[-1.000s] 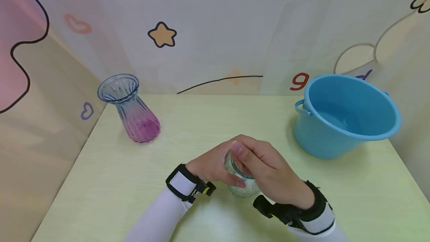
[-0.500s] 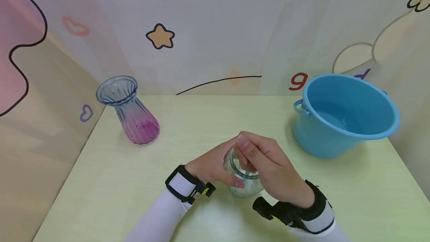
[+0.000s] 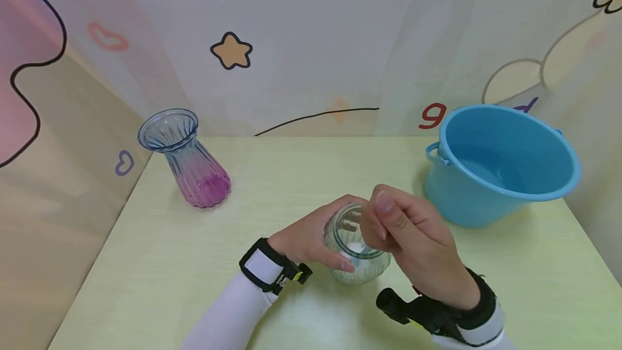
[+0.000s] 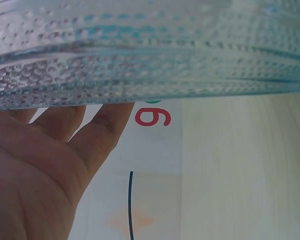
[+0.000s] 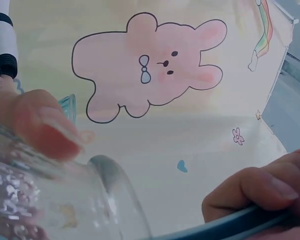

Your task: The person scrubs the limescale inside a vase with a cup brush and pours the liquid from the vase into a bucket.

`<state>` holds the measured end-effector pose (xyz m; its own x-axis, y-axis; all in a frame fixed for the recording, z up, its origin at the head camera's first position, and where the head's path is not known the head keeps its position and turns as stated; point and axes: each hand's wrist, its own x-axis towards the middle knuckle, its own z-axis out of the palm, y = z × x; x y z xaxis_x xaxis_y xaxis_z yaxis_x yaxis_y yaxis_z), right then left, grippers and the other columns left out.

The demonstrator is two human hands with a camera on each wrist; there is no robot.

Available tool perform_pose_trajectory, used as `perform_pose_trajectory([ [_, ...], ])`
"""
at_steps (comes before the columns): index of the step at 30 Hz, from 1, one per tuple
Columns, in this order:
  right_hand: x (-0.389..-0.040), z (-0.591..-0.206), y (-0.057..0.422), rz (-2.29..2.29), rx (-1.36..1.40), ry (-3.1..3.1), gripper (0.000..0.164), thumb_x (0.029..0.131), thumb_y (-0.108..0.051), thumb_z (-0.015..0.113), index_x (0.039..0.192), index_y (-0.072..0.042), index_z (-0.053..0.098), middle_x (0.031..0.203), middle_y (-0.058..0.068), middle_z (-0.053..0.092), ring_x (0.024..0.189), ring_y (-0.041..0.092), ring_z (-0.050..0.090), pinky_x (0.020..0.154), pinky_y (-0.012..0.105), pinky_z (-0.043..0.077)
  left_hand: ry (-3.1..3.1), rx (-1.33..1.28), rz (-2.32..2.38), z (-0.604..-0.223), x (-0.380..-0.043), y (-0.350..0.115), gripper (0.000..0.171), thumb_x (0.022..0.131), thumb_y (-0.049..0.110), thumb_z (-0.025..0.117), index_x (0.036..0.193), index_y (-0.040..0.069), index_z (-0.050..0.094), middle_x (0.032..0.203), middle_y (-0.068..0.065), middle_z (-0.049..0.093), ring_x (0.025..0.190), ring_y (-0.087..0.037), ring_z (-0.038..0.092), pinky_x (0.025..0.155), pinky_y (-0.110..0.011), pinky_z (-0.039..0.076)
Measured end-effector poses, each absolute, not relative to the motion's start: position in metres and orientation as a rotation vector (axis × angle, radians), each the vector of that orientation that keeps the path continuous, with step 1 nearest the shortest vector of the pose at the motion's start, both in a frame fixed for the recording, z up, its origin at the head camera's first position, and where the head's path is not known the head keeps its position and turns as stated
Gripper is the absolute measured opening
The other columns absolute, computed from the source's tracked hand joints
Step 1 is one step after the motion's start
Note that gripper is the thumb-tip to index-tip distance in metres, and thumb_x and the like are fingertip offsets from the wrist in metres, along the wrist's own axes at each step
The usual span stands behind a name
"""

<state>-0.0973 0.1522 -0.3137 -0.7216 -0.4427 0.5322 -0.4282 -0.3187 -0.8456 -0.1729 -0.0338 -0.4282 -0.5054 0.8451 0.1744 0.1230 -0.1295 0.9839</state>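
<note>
My left hand [image 3: 311, 234] holds a clear glass jar [image 3: 362, 271] by its side, thumb in front. The jar leans slightly, its round mouth toward me. In the left wrist view, the dimpled glass of the jar [image 4: 150, 60] fills the top, with fingers [image 4: 100, 130] behind it. My right hand [image 3: 413, 236] is at the jar's mouth with curled fingers. The right wrist view shows it gripping a slim blue handle [image 5: 235, 225] that reaches toward the jar [image 5: 110, 200]. Something pale shows inside the jar; the tool's working end cannot be made out.
A blue bucket [image 3: 466, 204] stands at the right of the pale table [image 3: 272, 177]. At the back left is a ribbed glass vase [image 3: 206, 180], blue above and pink below. A printed cloth [image 3: 311, 42] hangs behind the table.
My right hand has moved right and rotated a little at the jar's mouth, uncovering more of the rim. The left hand stays put while the jar tips slightly to the right.
</note>
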Motion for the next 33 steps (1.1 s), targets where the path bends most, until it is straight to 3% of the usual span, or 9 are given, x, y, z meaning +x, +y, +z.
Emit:
perform_pose_trajectory([
  [7,-0.101,-0.321,0.151,-2.392,-1.253,1.751,0.031,0.11,0.001,0.028,0.082,0.001,0.042,0.069,0.005,0.035,0.057,0.02,0.035,0.05,0.033,0.031,1.578,1.06,1.688,-0.427,-0.173,-0.036,0.097,0.075,0.054,0.089,0.148,0.015,0.04,0.134,-0.009,0.055,0.119,-0.016,0.058,0.102,-0.041,0.055],
  [14,-0.096,-0.321,0.14,-2.187,-1.098,2.025,0.031,0.11,-0.002,0.034,0.085,-0.006,0.051,0.071,0.004,0.038,0.061,0.018,0.036,0.052,0.031,0.032,1.613,1.117,1.691,-0.429,-0.172,-0.034,0.087,0.075,0.057,0.087,0.138,0.014,0.043,0.124,-0.008,0.059,0.11,-0.014,0.062,0.094,-0.04,0.059],
  [21,-0.095,-0.322,0.132,-1.972,-1.124,2.116,0.028,0.11,0.0,0.037,0.09,-0.009,0.054,0.075,0.003,0.043,0.066,0.017,0.042,0.059,0.031,0.038,1.614,1.182,1.687,-0.426,-0.173,-0.031,0.059,0.074,0.025,0.086,0.119,0.01,0.051,0.103,-0.004,0.061,0.092,-0.013,0.061,0.08,-0.027,0.056],
  [26,-0.096,-0.323,0.132,-1.861,-1.103,2.209,0.027,0.109,-0.002,0.039,0.092,-0.013,0.056,0.083,-0.001,0.051,0.071,0.015,0.047,0.063,0.03,0.043,1.649,1.28,1.684,-0.425,-0.176,-0.026,0.056,0.07,0.01,0.086,0.116,0.01,0.054,0.1,-0.004,0.056,0.088,-0.012,0.057,0.077,-0.026,0.053],
  [30,-0.097,-0.323,0.134,-1.862,-1.146,2.183,0.025,0.11,-0.003,0.039,0.095,-0.009,0.057,0.081,0.003,0.049,0.068,0.017,0.047,0.062,0.03,0.043,1.645,1.295,1.675,-0.426,-0.177,-0.026,0.053,0.071,0.013,0.086,0.113,0.01,0.054,0.098,-0.005,0.056,0.086,-0.013,0.057,0.075,-0.028,0.053],
  [33,-0.098,-0.324,0.136,-1.916,-1.176,2.119,0.024,0.11,-0.001,0.038,0.097,-0.005,0.057,0.076,0.006,0.045,0.065,0.019,0.045,0.06,0.031,0.041,1.672,1.258,1.65,-0.427,-0.176,-0.029,0.056,0.076,0.029,0.086,0.116,0.011,0.051,0.102,-0.002,0.059,0.093,-0.011,0.059,0.084,-0.028,0.054],
])
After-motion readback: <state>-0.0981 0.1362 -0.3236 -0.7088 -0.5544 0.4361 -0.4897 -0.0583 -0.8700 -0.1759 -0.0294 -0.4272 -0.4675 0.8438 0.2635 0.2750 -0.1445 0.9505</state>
